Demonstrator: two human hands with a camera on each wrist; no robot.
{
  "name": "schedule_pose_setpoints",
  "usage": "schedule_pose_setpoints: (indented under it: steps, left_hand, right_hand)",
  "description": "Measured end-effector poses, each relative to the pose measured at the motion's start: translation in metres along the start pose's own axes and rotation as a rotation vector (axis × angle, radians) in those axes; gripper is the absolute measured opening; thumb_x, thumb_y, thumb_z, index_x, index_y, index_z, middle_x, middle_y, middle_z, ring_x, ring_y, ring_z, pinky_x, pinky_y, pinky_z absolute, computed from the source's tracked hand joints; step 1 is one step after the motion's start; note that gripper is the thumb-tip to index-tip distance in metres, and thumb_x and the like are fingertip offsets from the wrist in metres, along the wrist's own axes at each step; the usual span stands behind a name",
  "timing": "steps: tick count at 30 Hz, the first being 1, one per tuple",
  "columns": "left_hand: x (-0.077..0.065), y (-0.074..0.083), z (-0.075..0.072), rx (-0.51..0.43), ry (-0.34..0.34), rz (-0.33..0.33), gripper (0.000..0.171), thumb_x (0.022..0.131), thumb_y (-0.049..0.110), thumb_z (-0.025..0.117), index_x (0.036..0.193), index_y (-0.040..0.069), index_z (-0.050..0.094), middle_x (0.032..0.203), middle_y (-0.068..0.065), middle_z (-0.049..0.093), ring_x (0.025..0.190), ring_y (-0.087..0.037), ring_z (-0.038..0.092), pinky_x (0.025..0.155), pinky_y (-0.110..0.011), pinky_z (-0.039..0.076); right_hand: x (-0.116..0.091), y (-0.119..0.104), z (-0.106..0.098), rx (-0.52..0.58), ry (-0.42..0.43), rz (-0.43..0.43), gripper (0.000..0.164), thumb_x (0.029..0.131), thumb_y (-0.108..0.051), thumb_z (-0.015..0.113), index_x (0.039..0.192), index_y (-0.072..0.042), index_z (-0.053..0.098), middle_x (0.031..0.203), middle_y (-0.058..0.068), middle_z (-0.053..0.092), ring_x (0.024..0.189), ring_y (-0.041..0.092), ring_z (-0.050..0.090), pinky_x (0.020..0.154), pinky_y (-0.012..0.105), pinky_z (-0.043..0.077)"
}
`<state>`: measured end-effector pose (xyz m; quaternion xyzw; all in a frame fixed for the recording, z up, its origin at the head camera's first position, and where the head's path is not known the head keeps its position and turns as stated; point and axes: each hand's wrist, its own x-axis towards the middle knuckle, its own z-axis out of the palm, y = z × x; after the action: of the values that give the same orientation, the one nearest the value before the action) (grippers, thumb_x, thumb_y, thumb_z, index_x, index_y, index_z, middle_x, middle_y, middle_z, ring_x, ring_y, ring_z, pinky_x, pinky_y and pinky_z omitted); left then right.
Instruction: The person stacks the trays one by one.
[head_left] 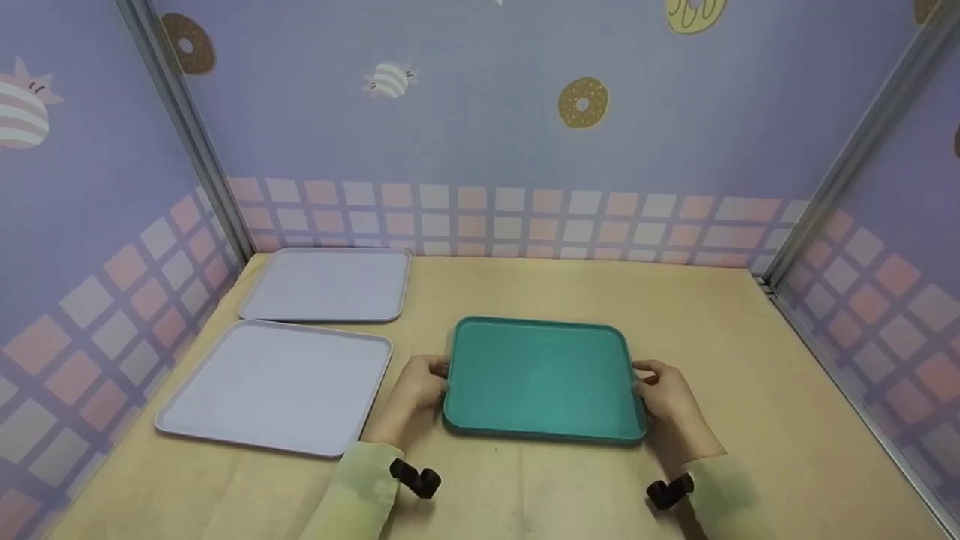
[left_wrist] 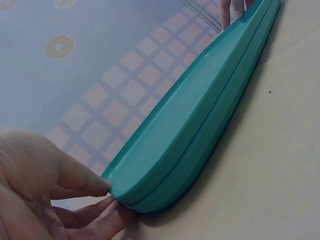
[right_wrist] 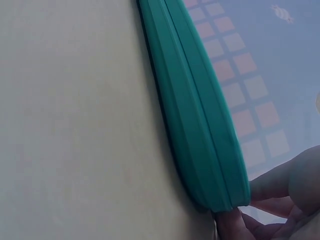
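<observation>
A green rectangular tray (head_left: 540,379) lies in front of me. From the side, the left wrist view shows two stacked green rims (left_wrist: 185,145), one directly above the other, low over the table. My left hand (head_left: 422,381) pinches the left short side, its thumb at the upper rim and fingers (left_wrist: 107,220) at the underside. Across from it, my right hand (head_left: 666,388) pinches the right short side in the same way. In the right wrist view, its fingertips meet the lower end of the green edge (right_wrist: 200,115).
Two pale lilac trays lie on the left of the wooden table (head_left: 525,487): a near one (head_left: 277,386) and a far one (head_left: 330,285), edges almost meeting. Patterned walls (head_left: 480,150) with metal corner posts (head_left: 187,135) enclose the back and sides.
</observation>
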<state>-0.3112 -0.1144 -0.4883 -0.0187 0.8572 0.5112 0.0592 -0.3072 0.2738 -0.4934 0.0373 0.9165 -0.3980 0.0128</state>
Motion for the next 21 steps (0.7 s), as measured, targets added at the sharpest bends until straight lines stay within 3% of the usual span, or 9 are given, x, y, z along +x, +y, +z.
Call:
schedule_pose_setpoints:
  steps: [4,8,11,14,18,21]
  left_hand:
    - [-0.006,0.003,-0.017,-0.046,-0.093,-0.041,0.046,0.094,-0.004,0.055,0.139,-0.008,0.058,0.125,-0.024,0.068,0.102,-0.026,0.068,0.084,-0.037,0.062]
    - [-0.016,0.004,-0.054,-0.059,-0.121,-0.038,0.046,0.103,0.006,0.053,0.146,-0.01,0.049,0.133,-0.03,0.061,0.112,-0.037,0.068,0.089,-0.042,0.062]
    - [-0.023,-0.001,-0.093,-0.013,-0.072,-0.035,0.046,0.103,0.007,0.052,0.145,-0.012,0.048,0.135,-0.034,0.057,0.116,-0.041,0.065,0.089,-0.041,0.062]
    - [-0.031,-0.013,-0.134,0.042,-0.013,-0.076,0.048,0.102,0.008,0.051,0.145,-0.014,0.046,0.136,-0.037,0.055,0.117,-0.043,0.063,0.089,-0.042,0.062]
    - [-0.042,-0.031,-0.184,0.086,0.05,-0.137,0.051,0.102,0.009,0.049,0.146,-0.016,0.042,0.137,-0.039,0.053,0.118,-0.041,0.061,0.09,-0.041,0.062]
    - [-0.048,-0.043,-0.214,0.101,0.103,-0.167,0.053,0.103,0.011,0.048,0.147,-0.017,0.04,0.139,-0.04,0.05,0.12,-0.041,0.06,0.089,-0.037,0.062]
  right_hand:
    - [0.001,0.001,0.002,0.005,-0.014,0.007,0.044,0.1,-0.001,0.053,0.143,0.009,0.051,0.119,0.034,0.064,0.093,0.031,0.066,0.068,0.032,0.053]
    - [0.002,-0.001,0.003,0.001,-0.028,0.019,0.045,0.101,0.0,0.052,0.144,0.009,0.05,0.121,0.034,0.063,0.096,0.032,0.066,0.07,0.033,0.055]
    - [0.001,-0.006,0.003,-0.024,-0.039,0.014,0.048,0.099,0.003,0.051,0.145,0.011,0.047,0.124,0.036,0.061,0.102,0.038,0.066,0.077,0.04,0.058]
    - [-0.002,-0.016,0.006,-0.04,-0.043,0.006,0.053,0.096,0.005,0.052,0.147,0.013,0.042,0.131,0.039,0.056,0.114,0.047,0.063,0.088,0.052,0.058]
    - [-0.006,-0.037,0.013,-0.07,0.015,-0.034,0.054,0.097,-0.001,0.058,0.147,0.012,0.042,0.138,0.04,0.05,0.128,0.056,0.046,0.102,0.062,0.048]
    - [-0.006,-0.057,0.023,-0.049,0.054,-0.108,0.05,0.099,-0.006,0.061,0.145,0.009,0.047,0.138,0.038,0.051,0.129,0.055,0.044,0.104,0.062,0.045]
